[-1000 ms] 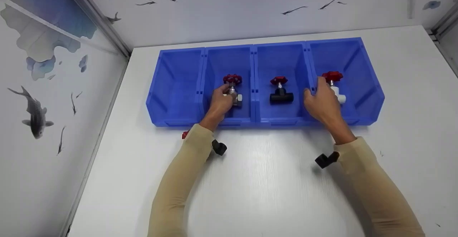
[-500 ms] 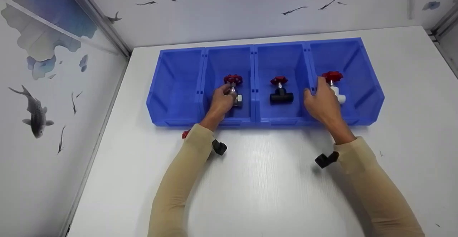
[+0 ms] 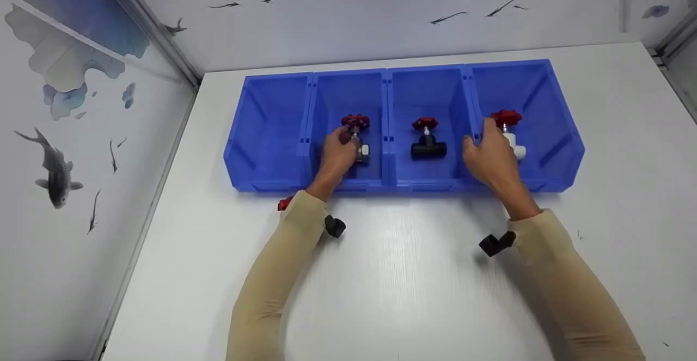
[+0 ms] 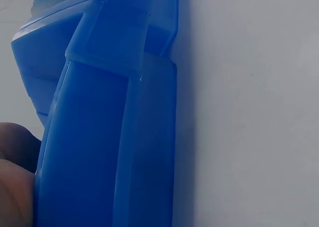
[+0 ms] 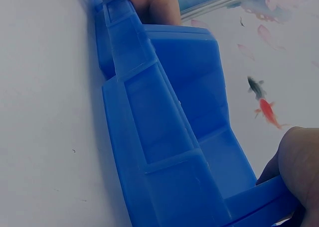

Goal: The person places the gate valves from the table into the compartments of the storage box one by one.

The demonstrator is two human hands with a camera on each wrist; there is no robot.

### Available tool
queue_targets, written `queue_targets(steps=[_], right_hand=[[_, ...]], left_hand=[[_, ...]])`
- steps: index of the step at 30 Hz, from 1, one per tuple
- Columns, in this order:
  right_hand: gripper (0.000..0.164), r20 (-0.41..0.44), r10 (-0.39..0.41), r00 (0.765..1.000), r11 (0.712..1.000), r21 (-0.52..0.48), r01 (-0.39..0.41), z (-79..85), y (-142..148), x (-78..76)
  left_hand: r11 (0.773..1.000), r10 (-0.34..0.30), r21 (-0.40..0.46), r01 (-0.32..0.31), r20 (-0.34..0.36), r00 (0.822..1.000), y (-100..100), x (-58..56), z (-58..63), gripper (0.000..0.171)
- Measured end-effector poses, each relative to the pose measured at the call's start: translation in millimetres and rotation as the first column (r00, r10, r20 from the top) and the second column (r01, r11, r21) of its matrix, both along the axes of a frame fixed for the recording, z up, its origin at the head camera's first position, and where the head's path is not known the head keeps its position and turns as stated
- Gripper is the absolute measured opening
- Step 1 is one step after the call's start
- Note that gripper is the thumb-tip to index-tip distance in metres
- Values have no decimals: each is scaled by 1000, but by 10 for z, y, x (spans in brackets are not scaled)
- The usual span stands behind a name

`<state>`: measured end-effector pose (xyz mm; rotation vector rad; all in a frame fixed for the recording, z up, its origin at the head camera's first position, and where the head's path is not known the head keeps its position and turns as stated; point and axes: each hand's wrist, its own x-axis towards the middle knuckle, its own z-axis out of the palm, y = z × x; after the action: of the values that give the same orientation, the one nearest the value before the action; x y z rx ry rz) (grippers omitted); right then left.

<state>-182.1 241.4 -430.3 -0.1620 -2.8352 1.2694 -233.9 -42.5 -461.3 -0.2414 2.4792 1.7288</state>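
Observation:
In the head view, a row of joined blue bins [image 3: 428,187] stands on the table. My left hand [image 3: 336,157] reaches into the second bin from the left. Its thumb and fingers hold a metal valve [image 3: 364,153] below its red handwheel [image 3: 355,121], hiding part of the body. My right hand [image 3: 491,154] grips the wall between the third and fourth bins; in the right wrist view its fingers [image 5: 299,162] straddle a blue wall. Just beside it, a white valve [image 3: 517,146] with a red handwheel sits in the fourth bin, partly covered by the hand.
A black valve [image 3: 428,147] with a red handwheel lies in the third bin. The leftmost bin [image 3: 272,127] stands beside my left hand. On the table [image 3: 403,274], a red piece [image 3: 284,203] shows from behind my left sleeve. Printed walls [image 3: 348,18] border the table's back and left.
My left fingers have shifted slightly on the metal valve. The right hand and the bins have stayed in place.

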Motion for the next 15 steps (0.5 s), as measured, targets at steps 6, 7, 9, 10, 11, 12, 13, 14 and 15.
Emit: queue_targets(steps=[6, 7, 9, 10, 11, 12, 13, 14, 15], right_hand=[[55, 11, 7, 1000, 1000, -4, -7, -2, -8, -4], [55, 14, 7, 1000, 1000, -5, -7, -3, -8, -4], [55, 19, 8, 1000, 1000, -9, -8, -5, -7, -6], [55, 23, 9, 1000, 1000, -13, -9, -5, -5, -7], [55, 27, 10, 1000, 1000, -15, -9, -6, -3, -10], [55, 30, 9, 999, 1000, -16, -9, -6, 0, -11], [54, 35, 9, 999, 1000, -18, -8, -5, 3, -9], [54, 36, 9, 999, 1000, -17, -8, -6, 4, -8], [55, 37, 9, 999, 1000, -16, -8, -7, 4, -9]], left_hand=[[988, 15, -154, -28, -84, 996, 20, 54, 42, 45], [987, 12, -159, -26, -91, 996, 21, 65, 51, 45], [986, -1, -168, -18, -112, 994, 19, 88, 69, 45], [985, -11, -171, -11, -124, 992, 16, 97, 76, 45], [985, -20, -175, -4, -135, 991, 14, 108, 85, 45], [984, -29, -179, 2, -147, 989, 11, 116, 94, 44], [983, -35, -182, 6, -159, 987, 8, 123, 103, 44], [983, -39, -183, 9, -165, 985, 4, 130, 111, 44], [983, -42, -183, 11, -168, 985, 0, 135, 117, 43]])
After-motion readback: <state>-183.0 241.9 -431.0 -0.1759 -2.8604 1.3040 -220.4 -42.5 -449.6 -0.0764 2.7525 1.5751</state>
